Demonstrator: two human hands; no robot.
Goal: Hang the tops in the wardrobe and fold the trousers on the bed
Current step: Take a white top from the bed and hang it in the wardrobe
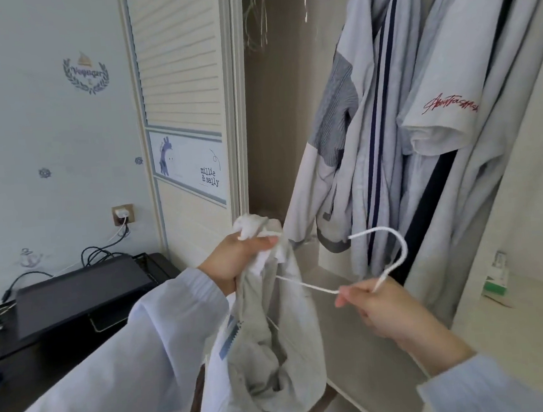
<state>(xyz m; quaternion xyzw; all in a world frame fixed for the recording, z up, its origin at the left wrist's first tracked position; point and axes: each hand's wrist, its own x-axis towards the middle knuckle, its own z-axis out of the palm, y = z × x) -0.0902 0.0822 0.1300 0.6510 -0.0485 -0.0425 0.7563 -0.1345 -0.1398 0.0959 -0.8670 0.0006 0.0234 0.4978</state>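
Observation:
My left hand (235,261) grips the bunched top edge of a grey and white top (276,353), which hangs down in front of me. My right hand (381,311) pinches a white wire hanger (395,250) just below its hook. One arm of the hanger runs left into the garment. The open wardrobe (274,140) stands straight ahead. Several light shirts (387,113) hang on its right side, one with red lettering on its sleeve.
Bare wire hangers (257,19) hang at the wardrobe's top left. The slatted wardrobe door (184,82) stands to the left. A black desk (48,366) with a dark screen (81,294) and cables lies at lower left. A small green and white box (496,278) sits on a wardrobe shelf.

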